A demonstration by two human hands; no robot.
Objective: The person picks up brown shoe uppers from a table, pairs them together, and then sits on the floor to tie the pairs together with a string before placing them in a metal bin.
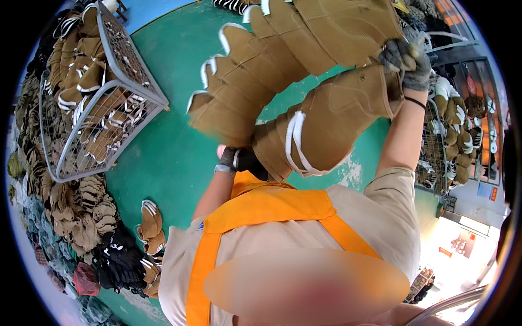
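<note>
Long stacks of nested brown fabric pieces (321,38) with white edging are bent into a loop in front of me. Their kind is not clear. The upper run arches to the left, and a lower run (331,117) with white bands comes back to the right. My right hand (405,62), in a grey work glove, is raised at the far right with its fingers wrapped round the ends. Near my chest, my left hand (242,160) in a dark glove grips the lower bend; the pieces hide some of its fingers.
A grey wire cage (81,174) of similar brown pieces stands at the left on the green floor (147,146). Piles of brown pieces (84,204) and dark pieces (119,255) line the left side. Another wire rack (432,157) of brown pieces stands at the right.
</note>
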